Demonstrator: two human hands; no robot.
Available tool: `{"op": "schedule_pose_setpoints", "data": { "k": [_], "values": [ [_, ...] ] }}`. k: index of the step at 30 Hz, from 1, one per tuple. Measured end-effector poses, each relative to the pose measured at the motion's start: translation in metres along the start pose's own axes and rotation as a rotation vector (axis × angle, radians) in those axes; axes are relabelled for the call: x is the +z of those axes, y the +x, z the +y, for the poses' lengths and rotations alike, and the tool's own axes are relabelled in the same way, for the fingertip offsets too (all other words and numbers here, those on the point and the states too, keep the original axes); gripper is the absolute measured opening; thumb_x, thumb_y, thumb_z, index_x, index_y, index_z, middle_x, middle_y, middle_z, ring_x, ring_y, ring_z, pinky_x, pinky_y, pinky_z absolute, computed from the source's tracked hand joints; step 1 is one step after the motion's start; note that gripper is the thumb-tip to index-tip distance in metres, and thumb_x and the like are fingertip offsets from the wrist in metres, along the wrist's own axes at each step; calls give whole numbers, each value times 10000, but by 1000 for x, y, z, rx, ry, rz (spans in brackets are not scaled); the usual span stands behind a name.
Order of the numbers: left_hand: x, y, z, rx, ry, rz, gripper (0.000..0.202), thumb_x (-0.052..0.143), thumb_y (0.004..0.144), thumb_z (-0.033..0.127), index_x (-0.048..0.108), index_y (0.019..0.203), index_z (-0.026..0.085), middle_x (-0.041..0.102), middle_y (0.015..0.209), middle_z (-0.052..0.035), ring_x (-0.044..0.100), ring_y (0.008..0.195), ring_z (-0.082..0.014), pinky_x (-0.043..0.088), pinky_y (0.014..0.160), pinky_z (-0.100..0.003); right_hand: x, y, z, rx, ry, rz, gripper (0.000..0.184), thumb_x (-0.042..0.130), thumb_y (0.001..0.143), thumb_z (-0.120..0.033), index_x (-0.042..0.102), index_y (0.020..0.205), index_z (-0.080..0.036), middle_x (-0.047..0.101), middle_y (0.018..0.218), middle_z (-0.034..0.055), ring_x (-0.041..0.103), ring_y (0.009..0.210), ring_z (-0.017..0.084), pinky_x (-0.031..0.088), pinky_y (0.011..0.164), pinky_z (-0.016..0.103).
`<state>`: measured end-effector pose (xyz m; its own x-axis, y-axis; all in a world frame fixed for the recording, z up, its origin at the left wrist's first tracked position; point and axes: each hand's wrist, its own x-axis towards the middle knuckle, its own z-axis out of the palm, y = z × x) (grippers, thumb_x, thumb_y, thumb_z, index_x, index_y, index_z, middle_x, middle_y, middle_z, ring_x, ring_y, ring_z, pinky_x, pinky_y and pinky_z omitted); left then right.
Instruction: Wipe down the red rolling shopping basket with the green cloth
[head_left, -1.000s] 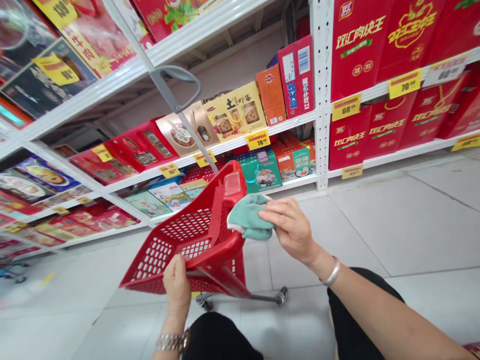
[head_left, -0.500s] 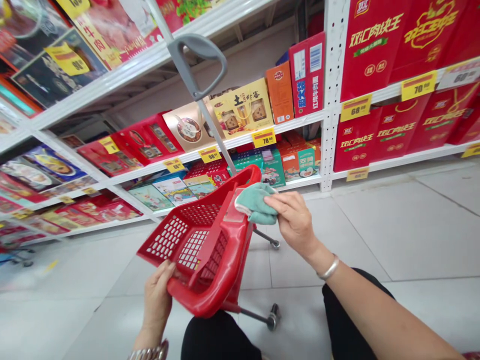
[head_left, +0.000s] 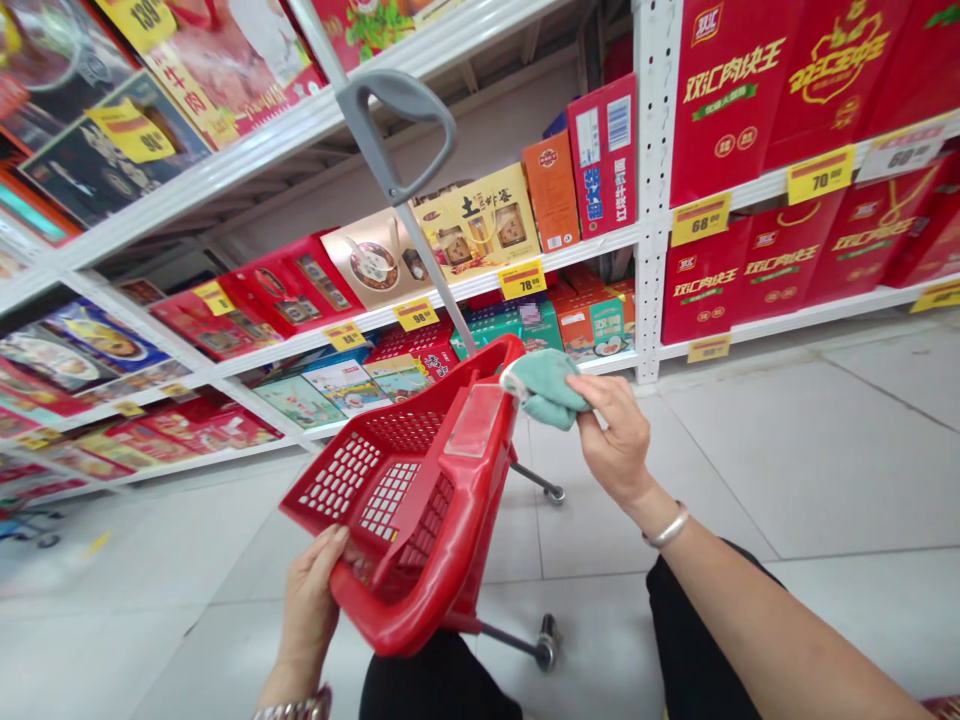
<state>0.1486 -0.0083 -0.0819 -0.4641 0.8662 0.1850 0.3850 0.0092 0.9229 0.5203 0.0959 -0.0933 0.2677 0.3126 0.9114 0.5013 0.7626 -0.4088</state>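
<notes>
A red plastic shopping basket (head_left: 409, 500) on wheels is tipped toward me over my lap. My left hand (head_left: 315, 600) grips its near rim from below, fingers curled over the edge. My right hand (head_left: 615, 440) is closed on a folded green cloth (head_left: 546, 388), which it presses against the basket's far upper corner. The basket's grey pull handle (head_left: 397, 130) sticks up on a metal rod toward the shelves.
White store shelves (head_left: 645, 180) with red, gold and green gift boxes and yellow price tags fill the background. The floor (head_left: 787, 450) is pale tile. Two basket wheels (head_left: 547, 640) show on metal bars near my dark-trousered knees.
My right hand slid the cloth up and to the right along the basket's rim. Over the second the basket tipped further toward me, and my left hand shifted its grip on the rim.
</notes>
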Motion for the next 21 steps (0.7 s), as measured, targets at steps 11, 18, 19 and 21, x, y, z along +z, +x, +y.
{"op": "schedule_pose_setpoints", "data": {
  "k": [11,18,19,21],
  "values": [
    [8,8,4,-100,-76,-36,500,853,534,586,516,529,216,485,556,46,443,529,-129,403,508,-267,5,-3,-52,-249,161,-180,407,537,1003,-86,673,1326,-292,776,1096,46,676,1063,199,480,900,388],
    [2,14,-3,46,84,-17,506,738,642,684,555,496,235,585,569,-2,549,579,-184,503,597,-323,22,-8,5,-71,-79,-93,424,520,978,-62,724,1271,-291,761,1078,52,641,982,198,441,873,360],
    [2,11,-3,66,123,26,507,702,669,710,595,516,239,638,611,-18,597,633,-206,534,662,-343,23,-13,15,-33,-157,-104,422,518,964,-53,748,1228,-289,763,1076,53,633,974,202,431,871,363],
    [2,-2,-1,109,199,131,491,638,737,725,702,640,249,744,769,-40,680,794,-248,562,808,-378,26,-21,34,78,-308,-134,432,503,925,-29,783,1144,-275,769,1053,59,618,937,210,416,854,367]
  ]
}}
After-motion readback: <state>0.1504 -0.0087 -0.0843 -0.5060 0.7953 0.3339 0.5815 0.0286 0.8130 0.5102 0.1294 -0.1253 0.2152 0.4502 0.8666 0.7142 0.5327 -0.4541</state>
